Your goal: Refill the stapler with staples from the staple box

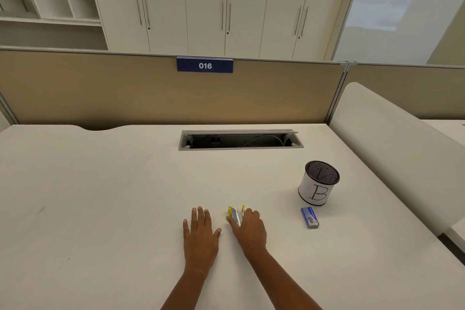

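A small yellow and silver stapler [235, 215] lies on the white desk [100, 196] just ahead of me. My right hand [249, 230] covers its near end, thumb and fingers closed around its body; only the far tips and a metal strip show. My left hand [200, 233] rests flat on the desk to the left of the stapler, fingers spread, holding nothing. The blue staple box [309, 217] lies closed on the desk to the right of my right hand, apart from it.
A black mesh pen cup [318, 182] wrapped in white paper marked "B" stands behind the staple box. An open cable tray [240, 139] is set in the desk's far side. A beige partition [125, 93] with a "016" sign stands behind; a white divider [392, 148] on the right.
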Demonstrator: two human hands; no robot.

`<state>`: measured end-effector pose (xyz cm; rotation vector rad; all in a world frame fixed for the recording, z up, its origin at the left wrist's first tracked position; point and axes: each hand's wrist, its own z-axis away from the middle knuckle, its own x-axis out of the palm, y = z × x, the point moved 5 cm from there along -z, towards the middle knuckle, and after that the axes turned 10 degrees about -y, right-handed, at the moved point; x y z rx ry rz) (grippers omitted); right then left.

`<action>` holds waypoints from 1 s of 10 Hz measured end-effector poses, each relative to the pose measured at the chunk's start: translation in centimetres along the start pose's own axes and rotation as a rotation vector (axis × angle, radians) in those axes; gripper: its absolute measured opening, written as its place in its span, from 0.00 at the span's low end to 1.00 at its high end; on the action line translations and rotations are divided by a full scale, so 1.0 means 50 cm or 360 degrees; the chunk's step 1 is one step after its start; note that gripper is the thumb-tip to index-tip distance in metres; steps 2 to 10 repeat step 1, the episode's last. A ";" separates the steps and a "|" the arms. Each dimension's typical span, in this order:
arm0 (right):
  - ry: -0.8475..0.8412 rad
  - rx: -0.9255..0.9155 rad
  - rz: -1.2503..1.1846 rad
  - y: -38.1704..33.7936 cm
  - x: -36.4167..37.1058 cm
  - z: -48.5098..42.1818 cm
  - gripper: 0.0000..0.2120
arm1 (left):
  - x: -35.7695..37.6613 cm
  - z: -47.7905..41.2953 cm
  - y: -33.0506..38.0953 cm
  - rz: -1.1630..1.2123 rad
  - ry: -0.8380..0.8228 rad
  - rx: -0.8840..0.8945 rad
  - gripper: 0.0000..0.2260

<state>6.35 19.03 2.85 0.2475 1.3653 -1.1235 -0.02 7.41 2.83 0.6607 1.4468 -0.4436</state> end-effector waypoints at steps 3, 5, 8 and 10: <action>0.0132 -0.0023 -0.0035 0.011 -0.010 0.005 0.23 | 0.005 -0.003 0.000 -0.0024 0.0180 0.0040 0.42; 0.0132 -0.0023 -0.0035 0.011 -0.010 0.005 0.23 | 0.005 -0.003 0.000 -0.0024 0.0180 0.0040 0.42; 0.0132 -0.0023 -0.0035 0.011 -0.010 0.005 0.23 | 0.005 -0.003 0.000 -0.0024 0.0180 0.0040 0.42; 0.0132 -0.0023 -0.0035 0.011 -0.010 0.005 0.23 | 0.005 -0.003 0.000 -0.0024 0.0180 0.0040 0.42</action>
